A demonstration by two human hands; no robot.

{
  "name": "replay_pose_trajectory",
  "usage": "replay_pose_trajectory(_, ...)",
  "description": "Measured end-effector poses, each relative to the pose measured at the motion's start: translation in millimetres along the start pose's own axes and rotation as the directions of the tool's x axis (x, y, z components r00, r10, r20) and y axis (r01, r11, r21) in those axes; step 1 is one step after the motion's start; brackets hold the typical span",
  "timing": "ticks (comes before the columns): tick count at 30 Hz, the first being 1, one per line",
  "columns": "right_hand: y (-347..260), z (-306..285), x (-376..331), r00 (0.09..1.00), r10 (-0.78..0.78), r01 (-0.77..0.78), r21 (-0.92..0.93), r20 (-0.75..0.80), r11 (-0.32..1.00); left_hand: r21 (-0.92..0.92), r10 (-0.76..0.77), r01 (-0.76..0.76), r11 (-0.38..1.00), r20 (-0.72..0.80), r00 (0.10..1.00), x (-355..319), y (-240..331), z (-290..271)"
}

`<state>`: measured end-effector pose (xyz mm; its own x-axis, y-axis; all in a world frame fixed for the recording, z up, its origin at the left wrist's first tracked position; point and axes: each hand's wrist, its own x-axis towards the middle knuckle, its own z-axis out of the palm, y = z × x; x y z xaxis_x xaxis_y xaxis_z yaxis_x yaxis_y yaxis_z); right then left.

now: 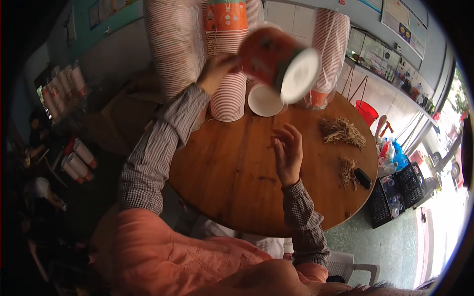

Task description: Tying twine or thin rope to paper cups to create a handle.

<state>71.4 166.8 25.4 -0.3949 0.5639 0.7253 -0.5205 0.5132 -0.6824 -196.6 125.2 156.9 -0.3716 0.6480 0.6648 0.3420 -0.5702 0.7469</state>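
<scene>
My left hand (217,73) is raised over the far side of the round wooden table (232,182). It grips a large orange-red paper cup (264,56) by its left end; the cup is tilted, blurred by motion, and its white round end faces right. My right hand (288,153) is above the table with fingers apart and slightly bent, holding nothing. Behind the left hand rises a tall stack of nested paper cups (228,101), orange at its top. A white paper cup (265,100) lies on its side beside that stack, partly hidden by the held cup.
Plastic-wrapped cup stacks (173,44) stand at the far left, and another wrapped stack (330,54) at the far right. Dry straw-like strands (343,132) and a small black object (363,178) lie on the table's right. Beyond its edge are a red bucket (366,112) and black crates (397,195).
</scene>
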Motion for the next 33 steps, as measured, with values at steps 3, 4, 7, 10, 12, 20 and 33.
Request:
replay_pose_trajectory(3,35,-13,-20,0.994,0.111,-0.109,-0.171,0.005,0.979,-0.234,0.062,-0.074,0.969,-0.058,0.996,73,4,-16)
replay_pose_trajectory(4,51,-13,-28,0.994,0.109,-0.105,-0.160,0.016,0.982,-0.244,0.087,-0.108,0.964,-0.096,0.992,94,9,-26)
replay_pose_trajectory(7,76,-27,-42,0.978,0.206,-0.205,-0.217,-0.017,0.954,-0.245,0.118,-0.165,0.955,-0.198,0.973,156,18,-33)
replay_pose_trajectory(10,83,-16,-49,0.959,0.276,-0.249,-0.270,0.069,0.930,-0.212,0.155,-0.192,0.958,-0.177,0.972,194,21,-76)
replay_pose_trajectory(12,84,-16,-52,0.952,0.289,-0.239,-0.338,0.104,0.910,-0.260,0.100,-0.206,0.943,-0.371,0.923,211,21,-67)
replay_pose_trajectory(20,58,-8,-48,0.945,0.227,-0.138,-0.341,0.237,0.930,-0.227,-0.015,-0.104,0.968,-0.469,0.883,221,12,-106)
replay_pose_trajectory(33,62,-8,-56,0.921,0.263,-0.153,-0.354,0.288,0.923,-0.178,-0.007,-0.106,0.978,-0.540,0.842,221,7,-89)
